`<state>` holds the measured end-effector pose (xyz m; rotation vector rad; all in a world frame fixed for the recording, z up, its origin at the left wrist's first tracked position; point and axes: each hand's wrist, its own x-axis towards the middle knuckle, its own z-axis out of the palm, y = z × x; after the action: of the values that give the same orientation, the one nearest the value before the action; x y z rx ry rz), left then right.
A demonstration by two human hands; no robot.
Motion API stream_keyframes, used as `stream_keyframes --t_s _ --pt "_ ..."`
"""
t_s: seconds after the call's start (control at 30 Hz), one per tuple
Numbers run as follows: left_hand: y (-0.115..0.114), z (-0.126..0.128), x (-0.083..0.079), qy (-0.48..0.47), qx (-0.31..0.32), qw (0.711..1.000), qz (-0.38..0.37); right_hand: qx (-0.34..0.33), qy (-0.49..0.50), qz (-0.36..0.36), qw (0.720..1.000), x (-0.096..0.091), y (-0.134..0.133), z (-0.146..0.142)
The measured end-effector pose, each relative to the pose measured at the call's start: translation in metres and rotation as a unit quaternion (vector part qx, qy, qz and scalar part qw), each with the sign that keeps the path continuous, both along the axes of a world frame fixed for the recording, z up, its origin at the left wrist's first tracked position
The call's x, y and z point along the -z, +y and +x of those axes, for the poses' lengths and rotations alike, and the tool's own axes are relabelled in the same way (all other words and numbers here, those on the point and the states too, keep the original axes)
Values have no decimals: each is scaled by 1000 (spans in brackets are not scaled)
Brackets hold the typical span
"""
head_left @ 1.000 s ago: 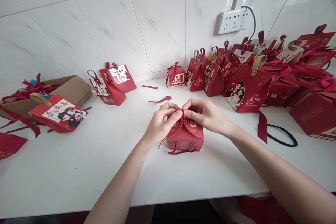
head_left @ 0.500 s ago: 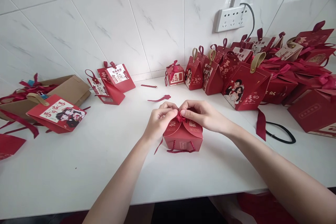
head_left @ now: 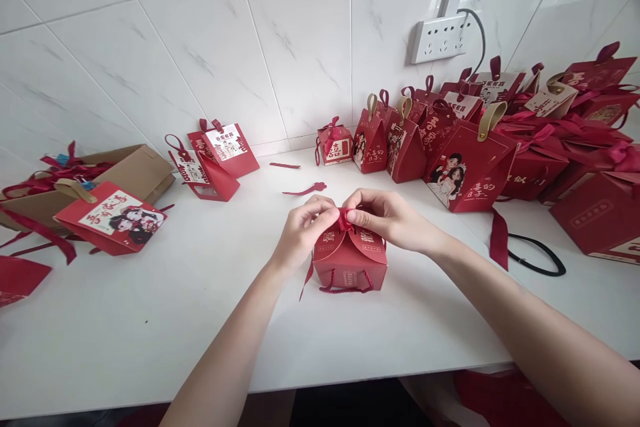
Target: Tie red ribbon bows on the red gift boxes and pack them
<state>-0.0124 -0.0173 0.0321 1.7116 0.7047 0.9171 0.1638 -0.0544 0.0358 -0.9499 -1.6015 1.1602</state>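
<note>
A red gift box (head_left: 350, 273) with a twisted cord handle stands upright on the white table, its rounded top flaps folded together. At the top of the box is a red ribbon (head_left: 345, 221) gathered in a knot or bow. My left hand (head_left: 303, 230) pinches the ribbon from the left side, thumb against fingers. From the right, my right hand (head_left: 387, 219) pinches it too, thumb close to the other thumb. One thin ribbon tail hangs down at the box's left. The fingers partly hide the loops.
Several red gift boxes (head_left: 470, 167) crowd the right and back right. At left are an open cardboard box (head_left: 145, 170) of ribbons and a red box (head_left: 113, 217). Ribbon scraps (head_left: 303, 189) and a black loop (head_left: 543, 255) lie on the table (head_left: 200, 340).
Both hands keep their pinch on the ribbon and have drawn slightly apart, so more of the red knot shows between the thumbs. The view has shifted slightly.
</note>
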Motion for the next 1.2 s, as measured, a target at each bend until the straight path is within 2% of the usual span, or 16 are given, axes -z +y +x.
stream_keyframes --t_s 0.3,0.6,1.2 --pt "-1 2 3 -20 -19 1000 3 9 0 -14 1000 1 0 0" --pt "-3 4 3 -29 -39 998 43 25 7 -38 999 1 -1 -1" --pt "-5 5 4 -87 -19 994 -65 35 -8 -18 999 6 2 -2"
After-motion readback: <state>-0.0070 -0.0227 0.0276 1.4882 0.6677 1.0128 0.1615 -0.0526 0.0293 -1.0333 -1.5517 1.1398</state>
